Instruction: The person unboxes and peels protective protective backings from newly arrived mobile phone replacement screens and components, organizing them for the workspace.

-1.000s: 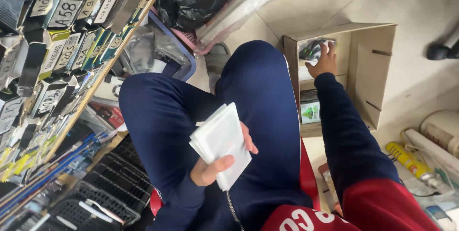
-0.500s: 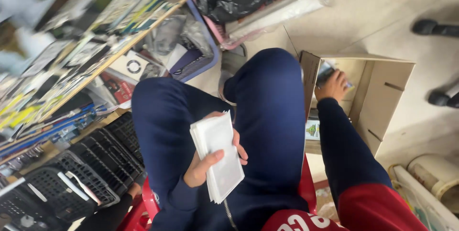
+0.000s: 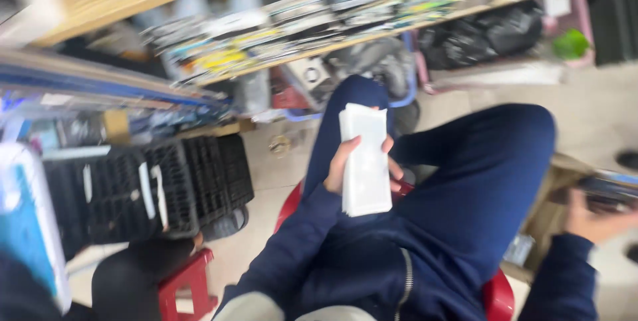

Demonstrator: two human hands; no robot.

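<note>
A stack of white flat packets [image 3: 364,161] sits gripped in the left hand [image 3: 345,165] above the lap. The right hand [image 3: 593,220] clutches a blurred dark item [image 3: 608,189] over a cardboard box [image 3: 548,214]. Pale tiled floor [image 3: 598,115], cluttered wooden shelf [image 3: 279,28], black crates [image 3: 166,181] surround.

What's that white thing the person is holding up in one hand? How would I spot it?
Find the person's dark blue lap in the middle of the picture. Just above it, the left hand grips a stack of flat white packets, upright and rectangular. It is the only plain white block there; everything around it is dark blue.
</note>
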